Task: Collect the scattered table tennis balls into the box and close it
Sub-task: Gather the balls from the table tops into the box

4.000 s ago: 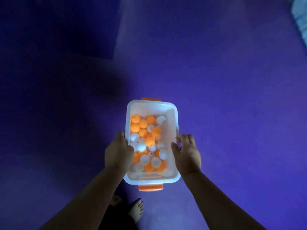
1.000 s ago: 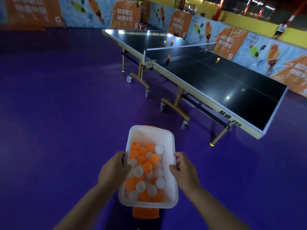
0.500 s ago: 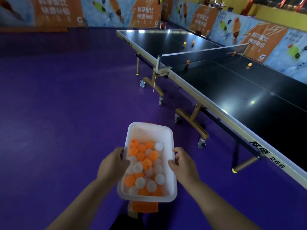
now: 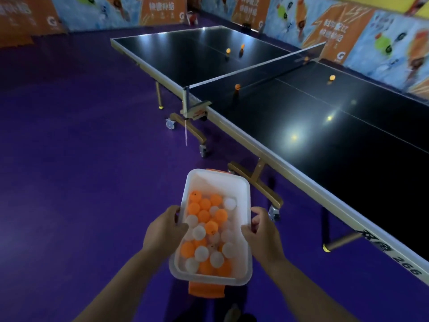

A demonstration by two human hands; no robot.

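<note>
The left hand and right hand are gripping the long sides of the open white box, thumbs curling over its rim, holding it just beside the table tennis table. Orange and white balls are filling the box. At least 4 loose orange balls are lying on the table, near its net.

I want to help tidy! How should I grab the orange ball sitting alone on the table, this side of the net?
Come straight down from above and pinch the lone orange ball across its middle with thumb and fingers. It is round and sits free on the flat table, so a sideways touch would likely roll it away.
</note>
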